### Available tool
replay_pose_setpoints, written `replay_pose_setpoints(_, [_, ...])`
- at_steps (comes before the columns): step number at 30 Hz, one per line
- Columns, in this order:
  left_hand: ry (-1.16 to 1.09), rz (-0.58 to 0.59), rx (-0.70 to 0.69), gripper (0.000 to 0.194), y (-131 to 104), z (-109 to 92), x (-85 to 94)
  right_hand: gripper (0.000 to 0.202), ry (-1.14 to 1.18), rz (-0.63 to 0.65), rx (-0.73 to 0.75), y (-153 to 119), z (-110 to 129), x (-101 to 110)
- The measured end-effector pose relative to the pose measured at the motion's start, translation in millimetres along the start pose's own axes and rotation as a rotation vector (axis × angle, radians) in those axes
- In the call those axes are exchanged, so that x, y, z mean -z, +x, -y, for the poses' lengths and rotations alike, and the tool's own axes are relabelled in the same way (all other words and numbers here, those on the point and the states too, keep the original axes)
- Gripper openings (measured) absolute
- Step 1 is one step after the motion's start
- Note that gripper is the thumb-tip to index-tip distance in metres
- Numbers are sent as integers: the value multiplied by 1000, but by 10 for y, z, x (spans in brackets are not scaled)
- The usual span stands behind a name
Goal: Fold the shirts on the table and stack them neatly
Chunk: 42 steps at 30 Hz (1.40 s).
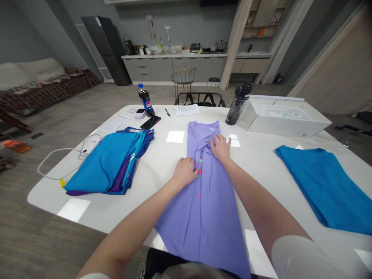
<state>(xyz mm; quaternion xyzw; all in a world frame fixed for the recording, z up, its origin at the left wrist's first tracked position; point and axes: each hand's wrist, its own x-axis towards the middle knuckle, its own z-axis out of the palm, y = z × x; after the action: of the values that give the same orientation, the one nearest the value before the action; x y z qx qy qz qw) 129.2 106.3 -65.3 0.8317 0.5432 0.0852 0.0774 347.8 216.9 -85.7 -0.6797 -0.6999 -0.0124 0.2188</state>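
Observation:
A lavender shirt (215,217) lies lengthwise in front of me, its sides folded inward and its near end hanging over the table edge. Cloth is bunched around its upper middle, where a bit of pink and green print shows. My left hand (185,172) is closed on the shirt's left side, thumb on the cloth by the print; some of its fingertips are hidden. Farther up, my right hand (221,147) rests on the shirt's right side with fingers apart, pressing on the folds.
On the white table (162,162), a stack of folded clothes (107,159) lies left and a blue garment (322,186) right. Behind stand a cola bottle (147,101), a phone (150,122), a pen (167,112), papers (187,110), a dark drink bottle (238,104) and a white box (287,120).

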Motion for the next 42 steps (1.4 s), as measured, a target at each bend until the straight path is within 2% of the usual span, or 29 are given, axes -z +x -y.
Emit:
replay_pose_setpoints(2, [17, 31, 61, 38, -245, -75, 72, 46, 22, -55, 2, -85, 53, 99])
replay_pose_setpoints(4, [17, 38, 106, 34, -454, -111, 110, 40, 56, -42, 52, -220, 135, 193])
replay_pose_setpoints(7, [-17, 56, 198, 43, -679, -107, 141, 38, 111, 122, 291, -498, 334, 320])
replay_pose_setpoints(9, [-40, 100, 276, 48, -792, -88, 169, 50, 115, 252, 467, -694, 503, 403])
replay_pose_setpoints(11, [-50, 165, 333, 47, -911, -72, 206, 61, 86, 348, 579, -860, 672, 480])
replay_pose_setpoints(15, [-8, 246, 319, 41, -1239, -44, 287, 60, 5, 490, 675, -1056, 933, 571])
replay_pose_setpoints(19, [-4, 293, 361, 23, -1606, -14, 454, 36, -33, 503, 718, -1120, 1098, 597])
replay_pose_setpoints(22, [46, 186, 431, 18, -1835, -62, 705, 23, -7, 442, 675, -1149, 1176, 651])
replay_pose_setpoints(24, [92, 74, 401, 17, -1972, -167, 875, 25, 48, 387, 636, -1195, 1189, 705])
replay_pose_setpoints(26, [108, 18, 327, 16, -2099, -323, 966, 26, 74, 337, 599, -1283, 1161, 750])
replay_pose_setpoints(29, [103, 65, 210, 21, -2251, -580, 866, 27, 29, 303, 532, -1498, 1046, 763])
replay_pose_setpoints(32, [74, 141, 92, 27, -2350, -754, 568, 25, -32, 320, 485, -1754, 897, 739])
replay_pose_setpoints(34, [54, 137, 9, 26, -2398, -802, 381, 24, -48, 311, 481, -1894, 815, 741])
replay_pose_setpoints(36, [47, 75, -53, 20, -2437, -814, 266, 24, -37, 277, 476, -1980, 757, 767])
replay_pose_setpoints(39, [44, -33, -102, 17, -2480, -827, 224, 24, 10, 222, 428, -2018, 701, 829])
replay_pose_setpoints(42, [24, -17, -195, 22, -2507, -888, 249, 24, 47, 211, 377, -2032, 647, 872])
